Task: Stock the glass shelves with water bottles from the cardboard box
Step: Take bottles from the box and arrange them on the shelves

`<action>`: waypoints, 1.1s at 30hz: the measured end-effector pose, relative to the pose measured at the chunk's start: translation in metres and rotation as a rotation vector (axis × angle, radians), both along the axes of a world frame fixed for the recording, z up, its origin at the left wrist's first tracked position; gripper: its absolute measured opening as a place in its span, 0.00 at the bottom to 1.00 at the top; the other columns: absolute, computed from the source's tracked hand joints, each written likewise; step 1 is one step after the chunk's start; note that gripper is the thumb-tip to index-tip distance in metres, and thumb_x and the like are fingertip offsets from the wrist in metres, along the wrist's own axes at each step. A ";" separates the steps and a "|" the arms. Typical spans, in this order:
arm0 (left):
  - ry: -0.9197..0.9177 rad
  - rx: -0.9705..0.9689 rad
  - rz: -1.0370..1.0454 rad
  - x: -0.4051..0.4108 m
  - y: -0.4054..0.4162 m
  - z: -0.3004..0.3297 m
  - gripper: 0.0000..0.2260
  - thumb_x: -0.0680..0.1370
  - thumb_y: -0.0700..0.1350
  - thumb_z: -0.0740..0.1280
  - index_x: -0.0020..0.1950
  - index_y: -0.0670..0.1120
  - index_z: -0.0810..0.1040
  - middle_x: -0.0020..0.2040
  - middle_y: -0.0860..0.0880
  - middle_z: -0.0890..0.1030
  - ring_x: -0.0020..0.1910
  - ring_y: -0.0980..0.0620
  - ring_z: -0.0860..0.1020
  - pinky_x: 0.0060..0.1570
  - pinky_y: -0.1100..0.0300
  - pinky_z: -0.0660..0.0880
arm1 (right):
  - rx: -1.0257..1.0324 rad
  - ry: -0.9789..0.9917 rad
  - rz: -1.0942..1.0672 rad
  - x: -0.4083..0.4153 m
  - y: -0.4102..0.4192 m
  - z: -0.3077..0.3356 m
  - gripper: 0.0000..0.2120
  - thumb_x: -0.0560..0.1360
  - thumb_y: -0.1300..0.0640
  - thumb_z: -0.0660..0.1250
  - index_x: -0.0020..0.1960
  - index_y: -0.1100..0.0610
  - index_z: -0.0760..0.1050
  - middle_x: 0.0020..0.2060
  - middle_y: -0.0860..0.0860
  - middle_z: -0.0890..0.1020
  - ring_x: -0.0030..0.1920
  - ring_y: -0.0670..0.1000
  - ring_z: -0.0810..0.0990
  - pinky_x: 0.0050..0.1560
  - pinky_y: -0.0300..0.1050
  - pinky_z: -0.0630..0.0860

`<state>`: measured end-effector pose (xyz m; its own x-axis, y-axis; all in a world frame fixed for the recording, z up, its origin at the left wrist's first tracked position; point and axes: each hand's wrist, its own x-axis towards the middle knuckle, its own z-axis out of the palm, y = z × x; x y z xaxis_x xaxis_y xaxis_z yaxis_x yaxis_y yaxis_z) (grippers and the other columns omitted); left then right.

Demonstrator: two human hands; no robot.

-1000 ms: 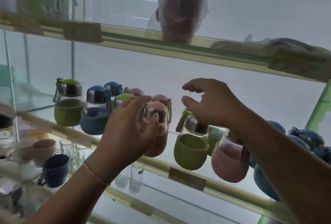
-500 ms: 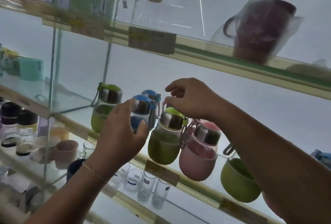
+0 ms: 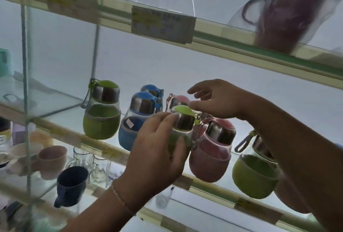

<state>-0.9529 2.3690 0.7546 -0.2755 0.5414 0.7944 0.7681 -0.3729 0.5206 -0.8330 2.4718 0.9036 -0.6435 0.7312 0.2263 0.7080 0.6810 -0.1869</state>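
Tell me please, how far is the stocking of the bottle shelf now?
Done: several bottles already stand on the glass shelf, such as a green bottle, a blue bottle and a pink bottle. In hand: the left hand grips another green-lidded bottle, and the right hand touches near its lid. What is left cannot be judged, since the cardboard box is out of view.

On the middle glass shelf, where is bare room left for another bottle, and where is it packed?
Free: the glass behind the leftmost green bottle, toward the back wall. Crowded: the front edge, where the blue bottle, the green bottle in the left hand, and the pink bottle nearly touch.
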 end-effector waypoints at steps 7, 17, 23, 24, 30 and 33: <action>0.113 0.110 -0.042 0.052 0.009 0.025 0.21 0.75 0.54 0.62 0.65 0.47 0.75 0.61 0.47 0.77 0.60 0.51 0.73 0.58 0.52 0.74 | 0.024 0.094 -0.146 0.075 0.005 0.003 0.23 0.71 0.40 0.71 0.63 0.48 0.78 0.56 0.47 0.81 0.55 0.46 0.80 0.61 0.46 0.76; 0.148 0.007 -0.165 0.140 0.026 0.025 0.23 0.74 0.54 0.64 0.68 0.49 0.73 0.65 0.49 0.75 0.62 0.49 0.73 0.58 0.53 0.74 | 0.027 0.087 -0.265 0.182 0.004 0.009 0.18 0.75 0.44 0.70 0.63 0.46 0.78 0.58 0.46 0.81 0.56 0.45 0.79 0.61 0.46 0.76; 0.172 -0.059 -0.114 0.176 0.040 0.014 0.34 0.72 0.53 0.72 0.74 0.48 0.63 0.69 0.46 0.70 0.65 0.47 0.71 0.59 0.59 0.67 | 0.004 0.064 -0.267 0.229 0.012 0.011 0.18 0.75 0.44 0.70 0.64 0.47 0.77 0.57 0.46 0.82 0.56 0.47 0.81 0.61 0.49 0.77; 0.174 -0.074 -0.101 0.180 0.042 0.011 0.37 0.71 0.54 0.73 0.76 0.48 0.60 0.71 0.46 0.68 0.67 0.46 0.70 0.60 0.59 0.66 | -0.008 0.065 -0.261 0.234 0.014 0.011 0.18 0.75 0.44 0.70 0.64 0.47 0.77 0.57 0.46 0.82 0.56 0.47 0.81 0.60 0.49 0.78; 0.090 -0.160 -0.068 0.198 0.052 -0.017 0.48 0.71 0.58 0.73 0.79 0.50 0.43 0.77 0.45 0.57 0.74 0.46 0.61 0.66 0.57 0.64 | -0.145 0.020 -0.058 0.224 0.020 0.000 0.25 0.71 0.42 0.74 0.67 0.42 0.74 0.59 0.43 0.80 0.54 0.45 0.81 0.58 0.49 0.80; 0.058 -0.163 -0.057 0.201 0.057 -0.030 0.49 0.72 0.60 0.71 0.78 0.52 0.37 0.77 0.44 0.58 0.74 0.44 0.62 0.65 0.52 0.69 | -0.120 -0.093 0.027 0.204 0.020 -0.009 0.28 0.70 0.43 0.75 0.68 0.42 0.72 0.59 0.42 0.79 0.51 0.43 0.80 0.55 0.44 0.79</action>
<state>-0.7518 2.4264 0.7246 -0.1966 0.6779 0.7084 0.7786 -0.3311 0.5330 -0.6291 2.4922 0.8950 -0.6775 0.7316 0.0763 0.7079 0.6766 -0.2025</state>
